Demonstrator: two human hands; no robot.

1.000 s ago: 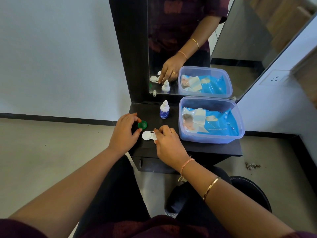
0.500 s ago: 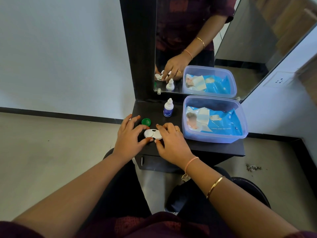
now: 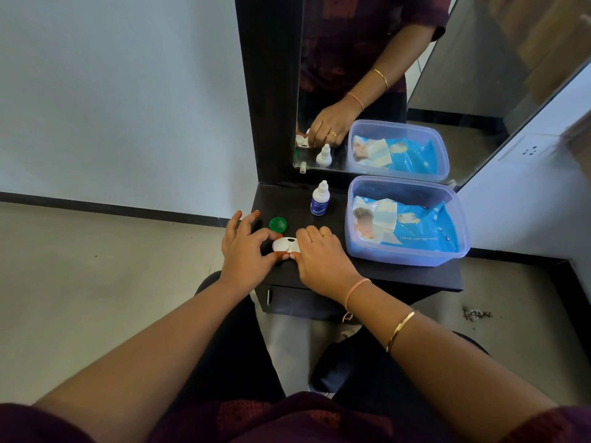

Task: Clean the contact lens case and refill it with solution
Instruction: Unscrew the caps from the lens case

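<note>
Head view: the contact lens case [image 3: 285, 245] lies near the shelf's [image 3: 415, 276] near edge, pinched by the left hand [image 3: 244, 254] and right hand [image 3: 319, 257]. The green cap [image 3: 277, 223] lies detached. Risk: the case could be pushed off the near edge.

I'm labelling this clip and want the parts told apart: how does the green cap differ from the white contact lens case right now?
The green cap is a single small green round, while the contact lens case is white and wider, two rounds joined. The green cap lies loose with no hand on it; the contact lens case is pinched between the left hand and the right hand. The cap sits farther back than the case. Both rest on the dark shelf.
</note>
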